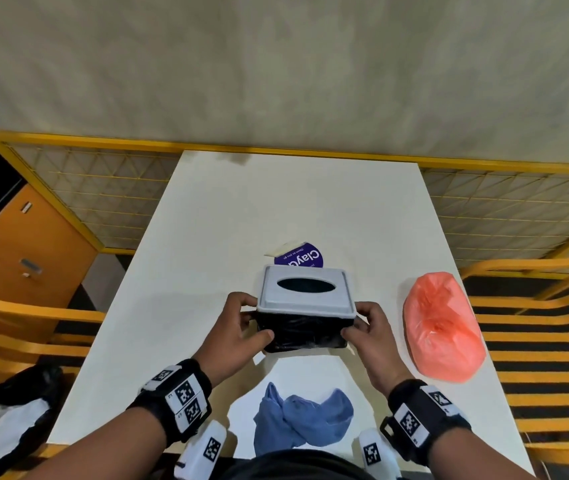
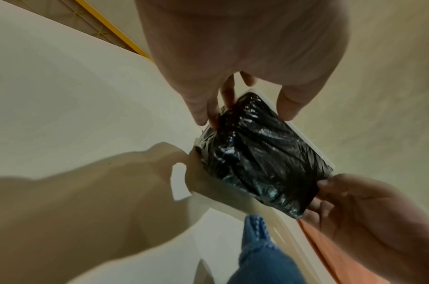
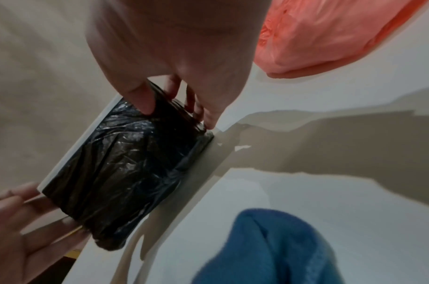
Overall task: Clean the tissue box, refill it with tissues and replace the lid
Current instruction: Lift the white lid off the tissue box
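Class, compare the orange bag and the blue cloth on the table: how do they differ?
The orange bag is shiny plastic, puffed and bulging; the blue cloth is soft fabric, crumpled low. The bag sits at the table's right side; the cloth lies at the near edge, between the wrists. Neither is touched.

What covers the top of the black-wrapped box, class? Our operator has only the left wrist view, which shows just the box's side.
Observer: A grey lid with an oval slot sits on the tissue box; no tissue sticks out.
Operator: Anything behind the box?
Observer: A purple round item lies on the table, partly hidden by the box.
Operator: What is that orange strip at my lower right?
Observer: An orange-pink plastic bag, lying to the right of the box and apart from it.
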The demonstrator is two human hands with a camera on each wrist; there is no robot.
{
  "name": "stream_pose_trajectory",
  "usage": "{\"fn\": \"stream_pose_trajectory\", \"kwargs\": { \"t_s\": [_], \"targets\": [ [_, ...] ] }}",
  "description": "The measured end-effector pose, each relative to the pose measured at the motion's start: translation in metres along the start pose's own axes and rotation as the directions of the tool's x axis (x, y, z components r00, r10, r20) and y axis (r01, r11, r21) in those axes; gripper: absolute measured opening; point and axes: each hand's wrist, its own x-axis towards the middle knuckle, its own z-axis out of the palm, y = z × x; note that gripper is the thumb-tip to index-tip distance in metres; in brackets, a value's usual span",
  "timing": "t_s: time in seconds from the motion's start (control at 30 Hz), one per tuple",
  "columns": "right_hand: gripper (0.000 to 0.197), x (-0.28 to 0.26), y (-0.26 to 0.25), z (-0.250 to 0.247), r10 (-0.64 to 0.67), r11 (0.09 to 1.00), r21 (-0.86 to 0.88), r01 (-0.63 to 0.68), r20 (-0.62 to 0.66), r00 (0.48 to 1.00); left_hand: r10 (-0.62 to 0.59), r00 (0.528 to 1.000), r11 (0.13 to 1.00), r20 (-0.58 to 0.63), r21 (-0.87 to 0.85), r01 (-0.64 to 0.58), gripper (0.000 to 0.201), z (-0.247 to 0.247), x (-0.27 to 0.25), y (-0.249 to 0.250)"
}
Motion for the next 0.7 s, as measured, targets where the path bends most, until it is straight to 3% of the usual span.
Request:
{"fn": "stream_pose_trajectory", "kwargs": {
  "t_s": [0.27, 0.37, 0.43, 0.5, 0.57, 0.63, 0.7],
  "targets": [
    [0.048, -0.003, 0.020, 0.000, -0.045, 0.981, -0.189, 0.053, 0.045, 0.998, -0.020, 0.998, 1.000, 0.053, 0.006, 0.019, 0.036, -0.002, -0.003, -0.009],
    [0.049, 0.001, 0.023, -0.001, -0.063, 0.974, -0.216, 0.071, 0.043, 0.997, -0.019, 0.998, 0.996, 0.061, 0.084, 0.014, 0.033, -0.002, 0.001, -0.011],
    [0.057, 0.002, 0.023, 0.000, -0.066, 0.977, -0.199, 0.077, 0.061, 0.996, 0.044, 0.999, 0.975, -0.026, 0.218, -0.037, 0.032, 0.003, 0.003, -0.007],
    [0.070, 0.001, 0.020, 0.000, -0.073, 0.982, -0.167, 0.090, 0.105, 0.992, 0.224, 0.962, 0.891, -0.154, 0.432, -0.138, 0.031, 0.010, 0.006, 0.008],
    [0.071, 0.002, 0.017, 0.000, -0.086, 0.975, -0.188, 0.117, 0.161, 0.983, 0.364, 0.930, 0.733, -0.057, 0.633, -0.248, 0.045, 0.026, 0.012, 0.030],
    [0.066, 0.003, 0.017, 0.002, -0.086, 0.963, -0.237, 0.130, 0.189, 0.978, 0.339, 0.930, 0.581, 0.144, 0.745, -0.327, 0.060, 0.047, 0.021, 0.048],
    [0.065, 0.004, 0.021, 0.004, -0.082, 0.952, -0.278, 0.132, 0.185, 0.979, 0.232, 0.930, 0.445, 0.285, 0.819, -0.362, 0.067, 0.069, 0.029, 0.057]
  ]
}}
